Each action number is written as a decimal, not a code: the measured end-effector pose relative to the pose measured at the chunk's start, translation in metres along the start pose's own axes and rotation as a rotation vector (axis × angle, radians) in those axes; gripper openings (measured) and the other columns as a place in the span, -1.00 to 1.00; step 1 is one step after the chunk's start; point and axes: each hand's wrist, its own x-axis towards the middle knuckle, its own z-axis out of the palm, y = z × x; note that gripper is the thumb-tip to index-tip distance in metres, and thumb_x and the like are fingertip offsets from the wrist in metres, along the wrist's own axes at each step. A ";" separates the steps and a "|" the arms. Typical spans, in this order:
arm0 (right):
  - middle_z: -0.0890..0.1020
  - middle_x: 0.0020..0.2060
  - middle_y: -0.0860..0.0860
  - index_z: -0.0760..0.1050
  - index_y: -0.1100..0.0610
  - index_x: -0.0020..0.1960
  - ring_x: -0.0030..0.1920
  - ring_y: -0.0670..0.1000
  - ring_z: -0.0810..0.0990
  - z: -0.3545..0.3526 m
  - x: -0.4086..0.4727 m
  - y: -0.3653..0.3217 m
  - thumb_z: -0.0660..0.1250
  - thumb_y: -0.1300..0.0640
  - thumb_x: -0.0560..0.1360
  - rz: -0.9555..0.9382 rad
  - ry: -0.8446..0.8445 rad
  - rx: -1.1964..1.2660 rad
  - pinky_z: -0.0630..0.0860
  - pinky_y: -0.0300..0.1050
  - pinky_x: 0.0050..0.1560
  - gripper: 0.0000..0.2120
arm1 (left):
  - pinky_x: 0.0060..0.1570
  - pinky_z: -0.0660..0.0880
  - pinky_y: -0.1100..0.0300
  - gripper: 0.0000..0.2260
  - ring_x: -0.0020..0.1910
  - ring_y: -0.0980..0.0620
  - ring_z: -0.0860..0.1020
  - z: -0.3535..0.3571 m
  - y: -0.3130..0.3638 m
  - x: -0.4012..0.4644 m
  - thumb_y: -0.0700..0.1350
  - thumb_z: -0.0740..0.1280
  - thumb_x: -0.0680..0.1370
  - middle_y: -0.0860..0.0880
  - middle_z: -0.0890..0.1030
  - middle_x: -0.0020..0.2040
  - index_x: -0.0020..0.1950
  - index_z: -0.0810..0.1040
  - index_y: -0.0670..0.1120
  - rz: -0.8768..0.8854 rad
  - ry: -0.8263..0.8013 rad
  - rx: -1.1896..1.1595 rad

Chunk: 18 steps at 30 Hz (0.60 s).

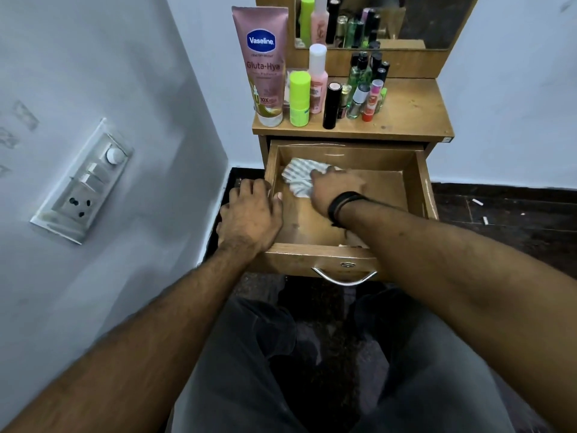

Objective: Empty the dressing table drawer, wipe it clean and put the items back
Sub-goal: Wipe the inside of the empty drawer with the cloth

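Note:
The wooden drawer (pixel 420 179) of the dressing table stands pulled out, its floor bare apart from a striped grey-and-white cloth (pixel 296 178) at the back left. My right hand (pixel 334 192), a black band on its wrist, presses down on the cloth inside the drawer. My left hand (pixel 251 214) grips the drawer's left wall, thumb inside and fingers over the outside. On the table top (pixel 412 114) stand the cosmetics: a pink Vaseline tube (pixel 265 64), a green-capped bottle (pixel 299 98), a pink bottle (pixel 317 79), a black tube (pixel 332 104) and several small bottles (pixel 368 89).
A mirror (pixel 406 20) rises behind the bottles. A wall with a switchboard (pixel 84 182) stands close on the left. The drawer's metal handle (pixel 345 278) points at my knees. Dark floor lies to the right, with small white bits (pixel 480 210) on it.

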 end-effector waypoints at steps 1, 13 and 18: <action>0.49 0.36 0.14 0.37 -0.01 0.44 0.36 0.28 0.46 0.000 0.002 -0.018 0.07 0.05 0.63 -0.006 -0.006 0.014 0.42 0.32 0.26 -0.61 | 0.21 0.43 -0.18 -0.60 0.28 -0.14 0.41 0.000 0.000 0.000 0.18 0.06 0.66 -0.13 0.44 0.32 0.33 0.39 -0.06 0.000 -0.003 0.007; 0.56 0.25 0.11 0.50 0.11 0.32 0.26 0.24 0.53 -0.005 0.003 0.052 0.24 0.09 0.60 -0.052 -0.043 -0.189 0.51 0.30 0.16 -0.68 | 0.20 0.43 -0.18 -0.59 0.27 -0.14 0.41 0.003 -0.001 0.000 0.20 0.04 0.65 -0.12 0.45 0.30 0.31 0.39 -0.05 0.007 0.013 -0.007; 0.53 0.35 0.20 0.47 0.15 0.39 0.35 0.29 0.46 0.000 0.005 0.077 0.08 0.15 0.67 0.254 -0.101 -0.240 0.36 0.33 0.28 -0.64 | 0.16 0.42 -0.19 -0.60 0.24 -0.14 0.42 0.004 -0.002 0.000 0.19 0.04 0.66 -0.12 0.45 0.27 0.26 0.41 -0.06 0.004 0.037 -0.018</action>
